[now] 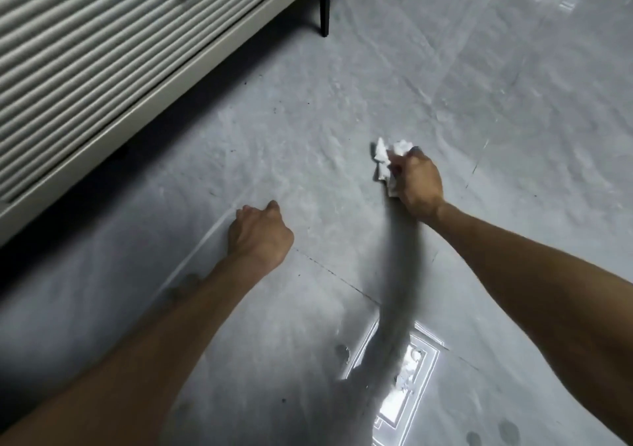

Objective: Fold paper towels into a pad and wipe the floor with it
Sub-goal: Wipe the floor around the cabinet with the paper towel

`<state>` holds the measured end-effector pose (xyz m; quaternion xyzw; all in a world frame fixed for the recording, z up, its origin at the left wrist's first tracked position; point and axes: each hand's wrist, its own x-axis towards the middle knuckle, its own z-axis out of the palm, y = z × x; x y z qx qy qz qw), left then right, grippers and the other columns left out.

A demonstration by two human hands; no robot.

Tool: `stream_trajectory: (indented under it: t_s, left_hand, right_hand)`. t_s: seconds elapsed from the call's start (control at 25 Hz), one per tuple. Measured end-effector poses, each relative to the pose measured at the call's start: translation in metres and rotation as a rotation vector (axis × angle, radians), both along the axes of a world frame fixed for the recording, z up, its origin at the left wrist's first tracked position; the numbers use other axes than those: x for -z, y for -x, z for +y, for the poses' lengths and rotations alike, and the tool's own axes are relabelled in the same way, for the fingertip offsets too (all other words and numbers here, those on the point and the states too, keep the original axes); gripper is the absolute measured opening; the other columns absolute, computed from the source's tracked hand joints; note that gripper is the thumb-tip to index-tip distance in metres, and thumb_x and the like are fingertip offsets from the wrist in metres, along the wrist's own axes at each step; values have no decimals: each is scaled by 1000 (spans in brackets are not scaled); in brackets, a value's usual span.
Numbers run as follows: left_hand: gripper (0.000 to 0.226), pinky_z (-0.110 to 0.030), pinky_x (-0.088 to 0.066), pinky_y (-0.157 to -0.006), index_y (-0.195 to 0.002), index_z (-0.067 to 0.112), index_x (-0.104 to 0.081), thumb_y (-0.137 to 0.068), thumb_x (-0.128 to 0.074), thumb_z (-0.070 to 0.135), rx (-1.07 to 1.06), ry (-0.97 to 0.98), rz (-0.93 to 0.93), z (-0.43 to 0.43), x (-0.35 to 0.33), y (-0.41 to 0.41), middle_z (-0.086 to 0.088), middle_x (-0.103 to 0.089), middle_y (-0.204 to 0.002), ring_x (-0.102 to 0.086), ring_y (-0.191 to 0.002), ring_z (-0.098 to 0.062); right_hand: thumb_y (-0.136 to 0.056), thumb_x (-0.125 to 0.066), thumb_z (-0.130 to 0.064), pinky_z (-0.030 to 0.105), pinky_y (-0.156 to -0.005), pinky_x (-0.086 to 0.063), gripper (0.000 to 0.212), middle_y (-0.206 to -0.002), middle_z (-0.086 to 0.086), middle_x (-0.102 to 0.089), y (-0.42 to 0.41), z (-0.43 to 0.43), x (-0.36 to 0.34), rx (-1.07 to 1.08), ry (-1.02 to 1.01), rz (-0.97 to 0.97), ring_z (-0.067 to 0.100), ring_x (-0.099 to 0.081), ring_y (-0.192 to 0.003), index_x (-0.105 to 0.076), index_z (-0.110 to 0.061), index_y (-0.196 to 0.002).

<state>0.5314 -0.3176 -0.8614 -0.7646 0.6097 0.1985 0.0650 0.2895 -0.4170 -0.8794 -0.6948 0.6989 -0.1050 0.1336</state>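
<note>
- Because the paper pad (383, 159) looks more crumpled than folded, with loose white corners sticking out above the right hand (416, 182), it may tear or roll up when pushed over the floor (342, 103). Then bare fingers would rub the floor instead of paper.
- If the floor is wet, as the shine at the bottom of the frame suggests, the left hand (258, 233) may slip, since the person seems to lean on it.
- A wide stroke toward the upper left may knock the hand against the cabinet (85, 51) or its black leg (323, 10).
- Right hand, a little right of the centre: the fingers are curled round the pad and press it down on the floor, with the arm stretched forward.
- Left hand, lower and left of the centre: the fingers are curled into a fist and hold nothing that I can see. The knuckles seem to rest on the floor, well apart from the pad.
</note>
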Motion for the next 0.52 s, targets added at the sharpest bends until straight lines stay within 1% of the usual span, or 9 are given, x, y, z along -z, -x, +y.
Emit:
stream_trajectory:
  t_s: [0.04,0.12,0.2,0.28,0.32,0.36,0.4,0.48,0.52]
  left_hand:
    - [51,-37,-41,-98,-142,14,-38,-91,-42,19,-8,37,32,6,-2,-7,-20,-53,-129,-50,-118,-35]
    - [49,-38,-44,-97,-140,17,-43,-91,-45,15,-108,131,146,20,-8,-22,-19,-58,-127,-54,-115,-36]
    - [50,-40,-48,-93,-137,19,-49,-87,-48,9,-235,265,236,32,-13,-41,-22,-63,-120,-59,-108,-38]
    - [48,-39,-47,-88,-133,17,-53,-85,-51,11,-321,345,197,36,-16,-58,-21,-64,-119,-59,-108,-39]
    - [47,-39,-47,-88,-132,16,-52,-85,-51,13,-384,328,168,34,-19,-65,-20,-62,-122,-58,-110,-38]
    - [47,-39,-46,-88,-133,15,-50,-86,-50,14,-453,284,143,31,-22,-70,-19,-60,-126,-57,-113,-38]
    - [47,-39,-46,-89,-134,13,-48,-87,-49,15,-498,222,123,30,-25,-73,-18,-58,-129,-56,-115,-37]
    - [49,-38,-46,-92,-137,13,-42,-88,-45,17,-466,103,107,29,-28,-69,-15,-54,-133,-54,-118,-35]
    - [50,-38,-45,-93,-139,14,-40,-89,-44,18,-421,57,111,30,-28,-67,-14,-53,-134,-54,-118,-35]
  right_hand:
    - [-99,-48,-23,36,-82,-46,28,-120,13,-58,-6,-1,1,211,-23,26,37,-58,-104,-60,-16,-123]
    - [-99,-45,-16,40,-86,-45,34,-126,20,-50,-67,23,3,182,34,54,38,-55,-107,-49,-10,-132]
    - [-99,-47,-21,38,-79,-41,30,-119,18,-54,-139,65,8,-187,-15,-52,34,-54,-102,-51,-13,-128]
    - [-99,-50,-26,34,-71,-35,22,-103,14,-58,-179,100,14,-707,-73,-81,30,-54,-91,-60,-16,-115]
    - [-99,-51,-31,34,-70,-34,20,-95,12,-59,-181,99,11,-872,-77,-56,27,-53,-86,-63,-16,-103]
    - [-99,-51,-39,31,-70,-32,25,-90,10,-59,-175,88,4,-885,-86,-70,25,-54,-83,-62,-17,-93]
    - [-98,-50,-43,28,-72,-32,28,-91,9,-59,-167,71,0,-818,-73,-29,25,-56,-85,-61,-18,-92]
    - [-100,-48,-28,34,-82,-39,24,-110,15,-58,-142,37,2,-481,27,50,32,-56,-100,-59,-16,-118]
    - [-99,-47,-16,40,-88,-42,32,-118,19,-55,-130,34,2,-339,48,118,35,-55,-106,-54,-12,-129]
